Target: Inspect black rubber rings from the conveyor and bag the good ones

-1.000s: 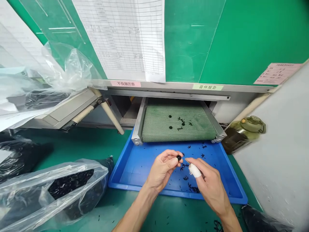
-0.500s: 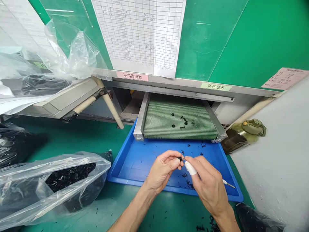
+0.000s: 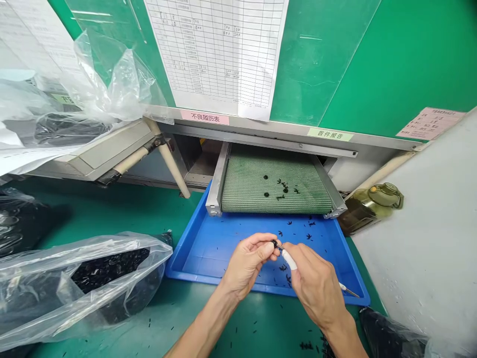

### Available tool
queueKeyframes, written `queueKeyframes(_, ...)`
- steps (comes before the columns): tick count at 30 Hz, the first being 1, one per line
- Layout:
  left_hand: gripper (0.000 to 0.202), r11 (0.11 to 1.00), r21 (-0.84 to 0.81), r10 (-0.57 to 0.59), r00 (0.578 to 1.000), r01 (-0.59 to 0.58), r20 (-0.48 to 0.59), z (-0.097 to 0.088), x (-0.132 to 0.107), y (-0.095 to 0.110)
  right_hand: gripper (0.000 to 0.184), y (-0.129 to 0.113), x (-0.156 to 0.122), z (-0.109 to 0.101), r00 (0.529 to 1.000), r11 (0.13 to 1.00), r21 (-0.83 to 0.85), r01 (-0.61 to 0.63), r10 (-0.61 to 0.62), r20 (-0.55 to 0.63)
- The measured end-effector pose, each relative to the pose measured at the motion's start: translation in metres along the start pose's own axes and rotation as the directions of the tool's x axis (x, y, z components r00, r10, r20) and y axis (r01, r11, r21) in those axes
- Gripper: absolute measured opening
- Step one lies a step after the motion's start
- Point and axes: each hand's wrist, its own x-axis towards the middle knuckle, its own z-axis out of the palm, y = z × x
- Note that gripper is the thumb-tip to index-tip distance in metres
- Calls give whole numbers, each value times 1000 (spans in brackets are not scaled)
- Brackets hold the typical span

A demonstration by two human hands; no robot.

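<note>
My left hand (image 3: pixel 248 261) pinches a small black part (image 3: pixel 275 243) between thumb and fingertips over the blue tray (image 3: pixel 201 256). My right hand (image 3: pixel 315 286), its forefinger wrapped in white tape, grips a thin pointed tool (image 3: pixel 348 291) whose tip meets the black part. The tool's tail sticks out behind the hand to the right. Small black scraps (image 3: pixel 285 268) lie scattered in the tray under both hands.
A green mesh conveyor belt (image 3: pixel 276 186) carrying a few black parts ends over the tray's far edge. A clear bag of black parts (image 3: pixel 85 278) lies at left. An olive bottle (image 3: pixel 368 209) rests at right beside a grey panel (image 3: pixel 428 233). Paper tables hang on the green wall.
My right hand closed in on the left, bringing the tool tip onto the black part. The view shifted slightly; the belt's parts stayed put.
</note>
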Motion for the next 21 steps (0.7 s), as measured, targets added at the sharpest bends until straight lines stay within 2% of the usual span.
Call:
queueKeyframes(6, 24, 999, 37, 3, 1000, -3, -11, 1, -2, 0, 32, 1, 2, -1, 999, 997, -58, 46, -45, 25)
queueKeyframes(11, 23, 988, 128, 90, 995, -85, -34, 2, -2, -2, 27, -4, 2, 6, 1000, 998, -60, 18, -18, 3)
queueKeyframes(16, 19, 971, 158, 198, 976, -181, -97, 0, 6, -14, 23, -20, 4, 25, 981, 981, 49, -190, 192, -36)
queueKeyframes(18, 20, 970, 150, 212, 966, -190, -151, -2, 13, -21, 24, -24, 8, 33, 950, 943, 128, -307, 312, -23)
queueKeyframes(21, 21, 969, 150, 230, 946, -199, -229, -9, 24, -31, 24, -23, 15, 48, 874, 839, 253, -481, 483, 58)
